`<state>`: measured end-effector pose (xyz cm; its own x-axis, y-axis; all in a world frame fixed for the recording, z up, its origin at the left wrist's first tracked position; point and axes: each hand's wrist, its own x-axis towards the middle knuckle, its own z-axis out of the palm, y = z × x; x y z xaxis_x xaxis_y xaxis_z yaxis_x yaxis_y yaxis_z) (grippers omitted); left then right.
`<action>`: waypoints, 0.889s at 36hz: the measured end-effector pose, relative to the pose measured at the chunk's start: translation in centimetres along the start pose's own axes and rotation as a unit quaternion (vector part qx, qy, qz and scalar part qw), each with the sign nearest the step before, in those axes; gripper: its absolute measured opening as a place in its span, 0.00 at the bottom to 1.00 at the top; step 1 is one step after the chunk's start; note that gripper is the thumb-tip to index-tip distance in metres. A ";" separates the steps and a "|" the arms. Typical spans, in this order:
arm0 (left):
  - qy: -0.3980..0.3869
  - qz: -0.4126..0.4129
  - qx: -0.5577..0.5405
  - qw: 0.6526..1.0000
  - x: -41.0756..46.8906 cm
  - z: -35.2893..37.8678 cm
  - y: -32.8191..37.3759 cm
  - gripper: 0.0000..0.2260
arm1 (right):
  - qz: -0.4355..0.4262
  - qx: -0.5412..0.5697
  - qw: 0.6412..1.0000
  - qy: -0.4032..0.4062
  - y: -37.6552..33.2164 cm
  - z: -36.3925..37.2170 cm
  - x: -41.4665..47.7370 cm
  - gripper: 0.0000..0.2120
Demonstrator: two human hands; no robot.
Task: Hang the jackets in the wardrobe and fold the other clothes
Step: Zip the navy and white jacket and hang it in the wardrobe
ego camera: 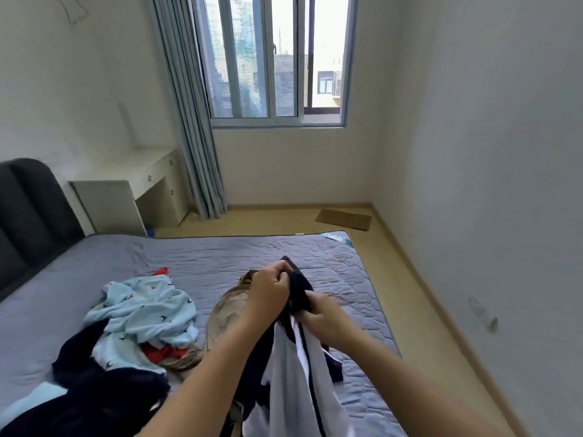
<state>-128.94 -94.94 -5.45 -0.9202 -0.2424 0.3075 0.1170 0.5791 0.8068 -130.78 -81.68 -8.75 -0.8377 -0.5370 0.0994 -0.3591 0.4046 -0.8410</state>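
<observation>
While the grey bed (220, 260) fills most of the lower view, its right edge runs beside a narrow strip of floor (410, 279) and a bare wall, so the open room lies over the quilt ahead of the hands and to their right. On the bed's left half sits a loose pile of clothes (148, 307), pale blue on top with red and navy under it. A brown garment (230, 307) lies just beside it, under the left forearm.

The navy and white jacket (293, 373) is held up over the quilt. Its long axis runs from the dark collar, farthest from the person, down and back toward the body. The left hand (268, 288) grips the collar's top. The right hand (318, 312) grips just below and to the right, nearly touching it. The fingers (279, 274) of both hands are curled tight on the cloth. No wardrobe is in view, so hanging probably means carrying the jacket away from the bed.
</observation>
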 end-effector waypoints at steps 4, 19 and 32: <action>-0.018 -0.011 -0.002 1.000 -0.8 -0.9 -1.8 0.16 | 0.017 0.050 0.997 0.056 -0.2 0.3 0.2 0.14; 0.042 -0.007 0.022 0.999 -3.6 -3.1 -6.2 0.12 | -0.063 0.143 0.986 0.064 -3.9 1.8 1.7 0.16; -0.027 -0.145 0.177 0.973 -3.6 -4.6 -11.3 0.11 | -0.055 0.318 0.928 0.188 -4.3 -3.2 4.1 0.16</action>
<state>-125.25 -104.21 -13.32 -0.9149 -0.3994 0.0580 -0.2772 0.7263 0.6290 -134.04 -83.25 -3.03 -0.9377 -0.2047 0.2807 -0.2354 -0.2199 -0.9467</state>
